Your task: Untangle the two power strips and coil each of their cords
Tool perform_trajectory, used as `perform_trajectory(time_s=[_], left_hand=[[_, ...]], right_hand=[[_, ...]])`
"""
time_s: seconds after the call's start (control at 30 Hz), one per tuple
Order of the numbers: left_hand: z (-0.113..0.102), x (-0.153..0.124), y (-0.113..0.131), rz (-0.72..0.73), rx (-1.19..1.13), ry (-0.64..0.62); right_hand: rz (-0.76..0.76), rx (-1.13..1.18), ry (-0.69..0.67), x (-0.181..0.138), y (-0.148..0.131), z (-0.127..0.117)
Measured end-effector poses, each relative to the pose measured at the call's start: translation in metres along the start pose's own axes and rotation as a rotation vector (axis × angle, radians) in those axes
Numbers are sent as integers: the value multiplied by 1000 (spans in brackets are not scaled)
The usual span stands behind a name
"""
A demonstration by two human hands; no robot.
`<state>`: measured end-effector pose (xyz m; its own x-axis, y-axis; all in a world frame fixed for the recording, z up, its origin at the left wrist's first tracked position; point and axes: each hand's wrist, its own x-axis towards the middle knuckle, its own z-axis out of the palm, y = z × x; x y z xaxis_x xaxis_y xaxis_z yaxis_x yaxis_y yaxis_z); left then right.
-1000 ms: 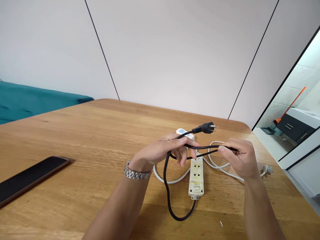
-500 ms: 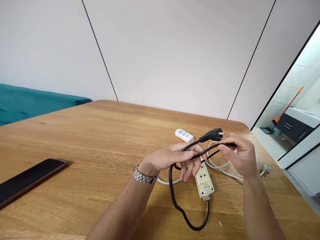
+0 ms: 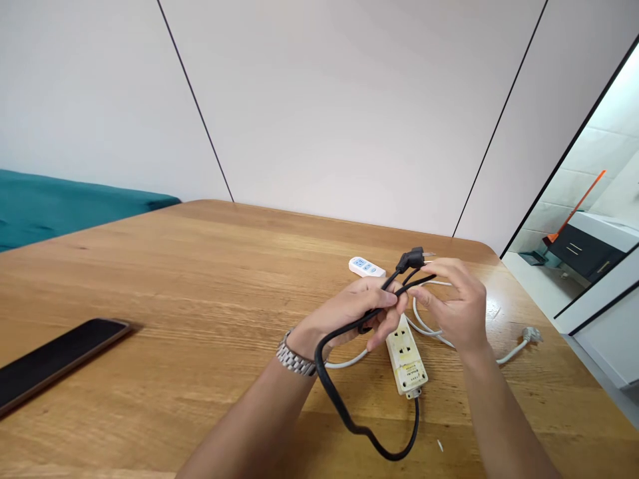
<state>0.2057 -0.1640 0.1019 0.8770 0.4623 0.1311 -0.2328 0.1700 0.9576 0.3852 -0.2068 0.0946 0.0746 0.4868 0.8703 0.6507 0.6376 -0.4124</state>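
Observation:
My left hand [image 3: 367, 309], with a metal watch band at its wrist, is closed around gathered strands of a black power cord [image 3: 344, 412]. The cord's black plug [image 3: 412, 258] sticks up above the fingers, its prongs toward the right. My right hand [image 3: 452, 303] is at the right end of the cord's loop, thumb and curved forefinger against the strand; its other fingers are partly hidden. Below the hands a yellowed white power strip [image 3: 407, 359] lies on the table, joined to the black cord. Part of that strip is hidden by my left hand.
Behind the hands lies a smaller white power strip [image 3: 367, 267]. A white cord [image 3: 424, 329] runs behind my hands, and a pale plug [image 3: 532, 334] rests near the right edge. The wooden table [image 3: 200, 266] also holds a dark phone [image 3: 60, 359] at left and a white scrap [image 3: 440, 445].
The plug has shifted left and slightly up. My right hand has moved left, closer to my left hand, and the loop on the right is shorter. The cord's lower bend has swung left across my wrist.

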Motion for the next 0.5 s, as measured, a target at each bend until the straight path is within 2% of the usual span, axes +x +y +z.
perform_trajectory(time_s=[0.07,0.1,0.13,0.17,0.2,0.27,0.37,0.43,0.5], left_hand=[[1,-4,4,33,-85,67],[2,-6,6,62,-128,95],[2,-9,9,102,-168,119],[2,-11,12,149,-204,144],[2,-14,16,202,-239,167],[1,-20,24,306,-313,216],[-4,-32,40,468,-393,301],[-9,-43,51,600,-415,369],[-13,-55,61,729,-429,438]], right_hand=[[51,-13,148,-1,-1,0],[91,18,174,-2,-2,-1],[135,75,137,-2,-3,-2],[178,151,30,-3,-5,-3],[216,235,-147,-3,-7,-3],[272,375,-608,-6,-9,0],[330,432,-1213,-15,-9,16],[358,421,-1494,-22,-5,30],[368,424,-1650,-30,-1,43]])
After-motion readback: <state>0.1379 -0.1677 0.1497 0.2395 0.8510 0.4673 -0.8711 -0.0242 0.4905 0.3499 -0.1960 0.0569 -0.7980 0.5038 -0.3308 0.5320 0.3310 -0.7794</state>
